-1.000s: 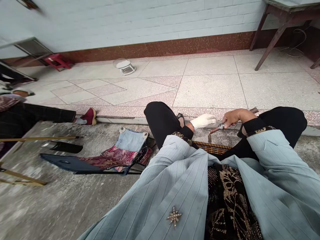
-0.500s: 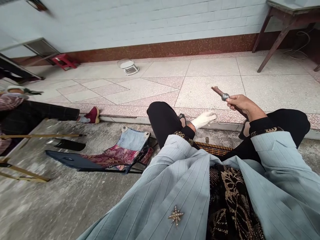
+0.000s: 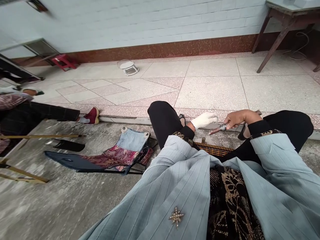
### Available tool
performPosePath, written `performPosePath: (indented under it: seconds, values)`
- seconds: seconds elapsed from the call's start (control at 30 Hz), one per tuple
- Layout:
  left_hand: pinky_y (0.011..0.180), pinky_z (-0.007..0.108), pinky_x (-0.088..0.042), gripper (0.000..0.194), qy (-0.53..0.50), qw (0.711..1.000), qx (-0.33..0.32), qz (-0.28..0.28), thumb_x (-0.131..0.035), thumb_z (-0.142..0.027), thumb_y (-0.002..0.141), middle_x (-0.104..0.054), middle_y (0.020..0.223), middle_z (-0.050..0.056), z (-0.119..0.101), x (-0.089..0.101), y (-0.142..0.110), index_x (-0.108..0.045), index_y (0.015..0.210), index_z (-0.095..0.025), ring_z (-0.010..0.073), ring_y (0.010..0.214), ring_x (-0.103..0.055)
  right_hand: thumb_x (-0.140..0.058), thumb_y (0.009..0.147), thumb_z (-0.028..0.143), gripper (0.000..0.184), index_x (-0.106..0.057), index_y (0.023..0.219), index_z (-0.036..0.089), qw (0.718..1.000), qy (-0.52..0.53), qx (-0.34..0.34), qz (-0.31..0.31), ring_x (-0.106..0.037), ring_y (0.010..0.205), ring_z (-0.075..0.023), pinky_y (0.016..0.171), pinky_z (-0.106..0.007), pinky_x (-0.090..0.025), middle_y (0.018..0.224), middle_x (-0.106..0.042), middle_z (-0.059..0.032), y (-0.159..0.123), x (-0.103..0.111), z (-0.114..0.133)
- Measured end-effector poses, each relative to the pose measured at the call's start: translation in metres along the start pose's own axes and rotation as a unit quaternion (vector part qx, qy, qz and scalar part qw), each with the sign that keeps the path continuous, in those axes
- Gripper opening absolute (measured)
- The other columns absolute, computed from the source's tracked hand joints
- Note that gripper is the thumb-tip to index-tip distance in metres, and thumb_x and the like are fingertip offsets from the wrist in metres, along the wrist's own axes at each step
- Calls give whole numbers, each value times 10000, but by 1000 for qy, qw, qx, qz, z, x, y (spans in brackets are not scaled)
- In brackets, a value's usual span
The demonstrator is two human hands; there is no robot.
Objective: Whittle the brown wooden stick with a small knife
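Note:
My right hand (image 3: 235,119) is bare and closed around a brown wooden stick (image 3: 215,130) with silvery wire wound about it. The stick lies nearly level, its tip pointing left below my left hand; its other end shows behind my wrist. My left hand (image 3: 203,120) wears a white knitted glove, its fingers curled together; whatever they grip, if anything, is hidden. Beneath my hands, between my knees, is a woven black-and-yellow basket (image 3: 214,149). A short wooden piece (image 3: 203,140) stands near its far rim.
A folding chair (image 3: 122,151) with flowered cloth is at my left. Beyond it, a person's leg with a red shoe (image 3: 93,115) stretches out. A raised tiled floor (image 3: 210,88) runs ahead, bearing a small white stool (image 3: 128,67), a red stool (image 3: 65,61) and a wooden table (image 3: 282,23).
My right hand has come down and toward me with the stick, whose tip now points down-left instead of up-left. My left hand has hardly moved.

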State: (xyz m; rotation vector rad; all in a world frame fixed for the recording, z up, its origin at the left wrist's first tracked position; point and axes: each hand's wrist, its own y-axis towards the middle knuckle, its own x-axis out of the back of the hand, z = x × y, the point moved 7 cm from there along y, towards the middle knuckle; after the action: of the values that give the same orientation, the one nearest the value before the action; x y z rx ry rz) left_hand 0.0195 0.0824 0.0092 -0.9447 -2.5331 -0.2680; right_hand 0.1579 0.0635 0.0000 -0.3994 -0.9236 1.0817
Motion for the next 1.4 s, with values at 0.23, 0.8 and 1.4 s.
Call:
performPosePath:
  seconds: [0.23, 0.8, 1.4]
  values:
    - [559, 281, -389, 224, -81, 996, 44, -17, -538, -373, 909, -582, 614, 24, 8, -3, -1, -650, 795, -215, 130, 561, -465, -746, 769, 353, 241, -667, 870, 149, 867, 322, 197, -324, -430, 543, -75, 511, -228, -338, 659, -545, 13, -50, 62, 8]
    - [790, 267, -397, 276, 94, 994, -56, -3, -478, -361, 904, -609, 828, 7, 4, 8, 3, -643, 879, -141, 137, 801, -545, -731, 734, 370, 260, -747, 867, 147, 998, -4, -15, -54, -466, 552, -130, 575, -290, -361, 592, -553, 1, -5, 17, -4]
    - [696, 237, -375, 313, 77, 989, -85, 93, -442, -381, 953, -574, 763, -4, -18, -30, -8, -638, 865, -153, 111, 700, -498, -681, 797, 385, 314, -743, 1001, 155, 871, -3, -141, -471, -598, 718, -210, 582, -309, -373, 835, -685, -101, -28, 77, -28]
